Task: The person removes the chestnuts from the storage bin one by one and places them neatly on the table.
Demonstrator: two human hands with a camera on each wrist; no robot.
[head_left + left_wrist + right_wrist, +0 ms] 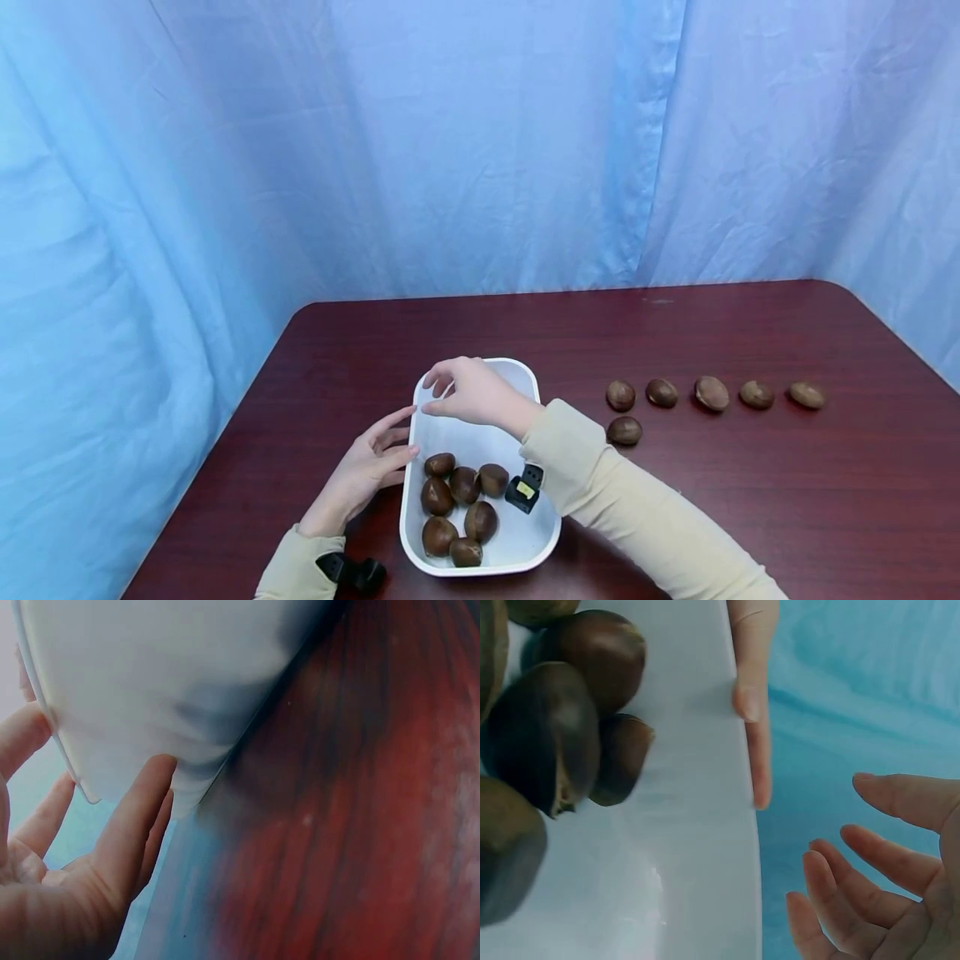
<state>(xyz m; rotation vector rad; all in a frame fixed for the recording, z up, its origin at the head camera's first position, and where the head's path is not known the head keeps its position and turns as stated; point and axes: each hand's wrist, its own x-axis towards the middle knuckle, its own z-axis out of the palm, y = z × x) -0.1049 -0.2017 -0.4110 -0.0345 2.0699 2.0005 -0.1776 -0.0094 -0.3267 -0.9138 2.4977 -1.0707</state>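
A white plastic tray holds several brown chestnuts in its near half. My left hand is at the tray's left side, its fingers fairly straight and touching the wall. The left wrist view has those fingers spread against the white wall. Above the far left part of the tray is my right hand, thumb and fingers apart and loosely bent. Nothing lies between them in the right wrist view, where the chestnuts show glossy dark shells.
To the tray's right, several more chestnuts lie on the dark red wooden table, most of them in a row, with one chestnut nearer me. A light blue curtain hangs behind the table and along its sides.
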